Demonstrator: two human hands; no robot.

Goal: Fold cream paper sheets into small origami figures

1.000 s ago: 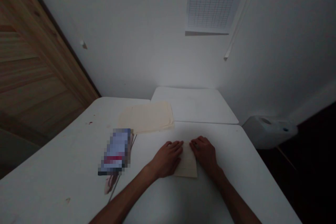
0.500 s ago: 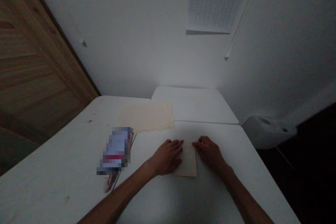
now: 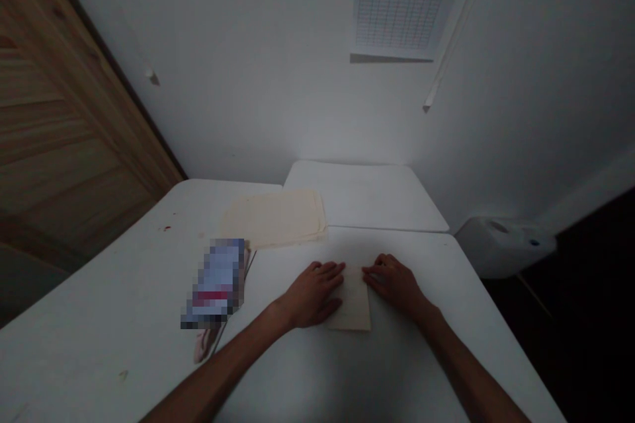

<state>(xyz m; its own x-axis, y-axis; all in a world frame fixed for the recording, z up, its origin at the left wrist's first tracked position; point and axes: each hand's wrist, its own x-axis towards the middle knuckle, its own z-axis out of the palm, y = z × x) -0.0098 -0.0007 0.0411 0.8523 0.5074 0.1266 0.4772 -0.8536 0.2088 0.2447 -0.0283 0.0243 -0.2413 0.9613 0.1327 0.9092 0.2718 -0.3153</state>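
Cream paper piece: the smaller sheet [image 3: 354, 304] lies flat on the white tabletop [image 3: 278, 383], between both hands, at 6 o'clock in the view.
Left hand: at the sheet's 9 o'clock, this hand [image 3: 315, 294] rests flattened, fingers extended and slightly parted, over its near side; it grasps nothing, and appears placed to stop slipping.
Right hand: at the sheet's 2 o'clock, the other hand [image 3: 394, 281] has bent fingers, tips meeting the top corner, probably to control that edge; whether it is pinched cannot be told.
Cream stack: larger sheets [image 3: 275, 218] lie overlapped at the sheet's 10 to 11 o'clock, presumably set aside within reach.
Blurred packet: at 9 o'clock, the blue-and-red item [image 3: 217, 281] lies atop a pinkish item [image 3: 201, 344]; pixelation hides any label.
Wall chart: at 12 o'clock, a printed grid [image 3: 399, 10] hangs, presumably for reference; headings too small to read.
Brands: none legible.
White container: at 2 o'clock, beyond the table edge [image 3: 491, 244]; no readable marking.
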